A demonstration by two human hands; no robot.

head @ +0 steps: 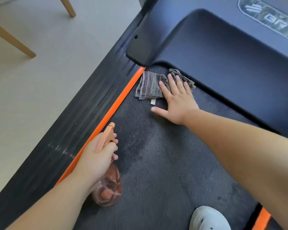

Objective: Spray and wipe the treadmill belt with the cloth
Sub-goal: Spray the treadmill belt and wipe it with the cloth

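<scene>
The dark textured treadmill belt (165,160) fills the middle of the head view, with damp-looking darker patches. A grey striped cloth (150,85) with a small white tag lies on the belt's far left corner, just under the motor cover. My right hand (176,100) lies flat with fingers spread, its fingertips pressing on the cloth's right part. My left hand (98,155) grips an orange-topped spray bottle (108,185) with a clear brownish body, nozzle pointing along the belt's left edge.
An orange strip (116,103) borders the belt's left side, beside a black ribbed side rail (83,117). The dark motor cover (223,52) rises beyond the cloth. A white shoe (208,219) stands on the belt near me. Wooden furniture legs (12,39) stand on the pale floor at left.
</scene>
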